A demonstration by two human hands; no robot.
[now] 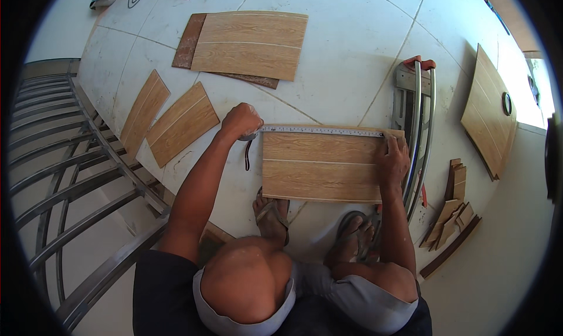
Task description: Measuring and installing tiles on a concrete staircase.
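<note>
A wood-look tile [319, 166] with pale lines across it lies on the floor before my feet. The blade of a tape measure [322, 129] stretches along its far edge. My left hand [242, 122] is closed around the tape's case just past the tile's left end, and a dark wrist strap [247, 155] dangles below. At the tile's right end, my right hand [393, 163] has its fingers bent over the corner, on the end of the blade. Beside that hand stands a tile cutter [419, 110] with two chrome rails and red end pieces.
Several tiles [249, 43] are stacked farther off, and two cut pieces [183, 125] lie at left. A metal railing [88, 183] runs along the left. At right, a large tile [487, 110] leans near the wall, above a heap of offcuts [448, 221].
</note>
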